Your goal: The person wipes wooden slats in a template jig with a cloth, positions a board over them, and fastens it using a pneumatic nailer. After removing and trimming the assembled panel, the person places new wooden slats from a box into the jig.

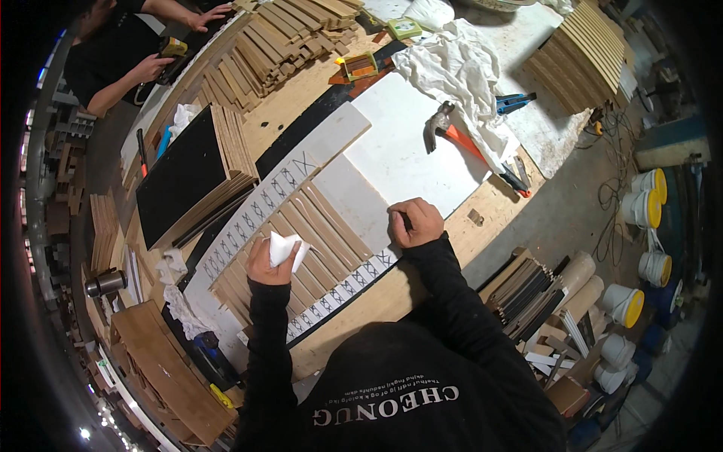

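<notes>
My left hand [268, 264] grips a white squeeze bottle [283, 247], partly hidden by the fingers, with its tip toward the right. Below it lies a row of wooden slats [305, 226], side by side on a light board, with whitish lines running along several of them. Marked strips with hand-drawn crosses [260, 203] border the slats at both ends. My right hand [416, 223] is curled into a loose fist at the near edge of a white panel [399, 143], beside a plain grey-white board [352, 202]. Nothing shows in that fist.
A claw hammer [459, 139] with an orange handle lies by a crumpled white cloth [467, 68] and a blue utility knife [515, 102]. Black-faced panels [184, 177] are stacked left, loose slats [263, 53] far. A co-worker [113, 56] holds a yellow tool. Buckets [625, 301] stand right.
</notes>
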A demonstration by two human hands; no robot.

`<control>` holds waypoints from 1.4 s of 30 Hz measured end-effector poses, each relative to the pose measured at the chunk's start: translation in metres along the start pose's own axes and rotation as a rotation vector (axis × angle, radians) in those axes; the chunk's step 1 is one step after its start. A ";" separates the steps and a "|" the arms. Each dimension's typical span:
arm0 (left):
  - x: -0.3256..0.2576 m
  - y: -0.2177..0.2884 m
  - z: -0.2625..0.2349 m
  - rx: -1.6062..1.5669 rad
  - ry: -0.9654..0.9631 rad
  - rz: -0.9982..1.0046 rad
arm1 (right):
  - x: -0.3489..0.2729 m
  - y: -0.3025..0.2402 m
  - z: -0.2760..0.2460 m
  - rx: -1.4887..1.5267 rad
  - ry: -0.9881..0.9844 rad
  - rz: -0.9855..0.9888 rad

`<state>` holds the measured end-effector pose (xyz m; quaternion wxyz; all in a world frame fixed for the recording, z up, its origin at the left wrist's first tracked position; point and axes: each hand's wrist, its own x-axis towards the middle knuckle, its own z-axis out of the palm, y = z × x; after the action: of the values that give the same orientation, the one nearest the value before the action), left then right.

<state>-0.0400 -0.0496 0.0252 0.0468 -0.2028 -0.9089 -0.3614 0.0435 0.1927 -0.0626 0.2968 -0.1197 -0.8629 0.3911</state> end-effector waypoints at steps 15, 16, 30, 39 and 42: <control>0.045 -0.022 -0.002 0.117 0.086 0.078 | 0.001 0.000 -0.001 -0.009 -0.002 -0.033; 0.046 -0.023 -0.001 0.106 0.096 0.061 | 0.001 0.000 -0.001 -0.014 -0.002 -0.021; 0.009 -0.042 0.005 -0.578 0.544 -0.321 | 0.001 0.000 0.000 -0.029 0.010 -0.036; -0.065 -0.038 -0.006 -0.605 0.288 -0.637 | 0.001 0.000 0.001 -0.015 0.004 -0.016; -0.082 -0.026 -0.005 -0.342 0.132 -0.500 | 0.000 0.000 0.001 -0.012 0.008 -0.024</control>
<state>0.0243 -0.0978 -0.0072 -0.0197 0.0461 -0.8515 -0.5219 0.0424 0.1922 -0.0631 0.3039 -0.1128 -0.8654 0.3820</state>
